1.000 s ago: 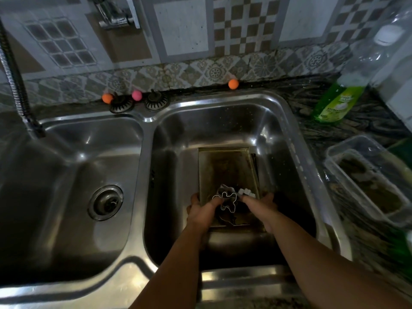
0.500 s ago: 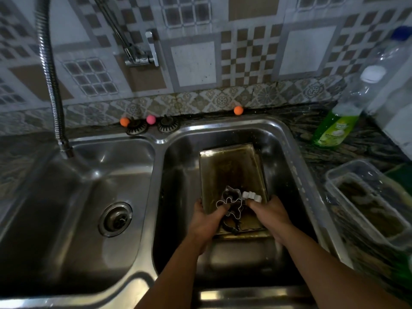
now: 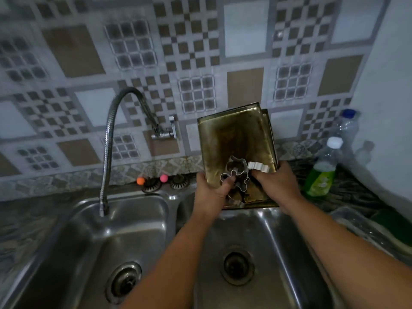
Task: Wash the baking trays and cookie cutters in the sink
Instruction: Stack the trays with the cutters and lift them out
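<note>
Both basins of the sink (image 3: pixel 171 198) are lying open, with only the drains at their bottoms, so a hand could be passing down into either one. The hose tap (image 3: pixel 107 139) is arching over the left basin's back corner, its nozzle hanging just inside the rim and blocking that corner. Above the right basin's back edge, the trays (image 3: pixel 236 141) are standing tilted up in the left hand (image 3: pixel 211 192) and right hand (image 3: pixel 276 186), with the cutters (image 3: pixel 236 175) pinned against them; together they are closing off the way to the wall behind. On the right counter, the bottles (image 3: pixel 323 170) are crowding the space beside the sink.
</note>
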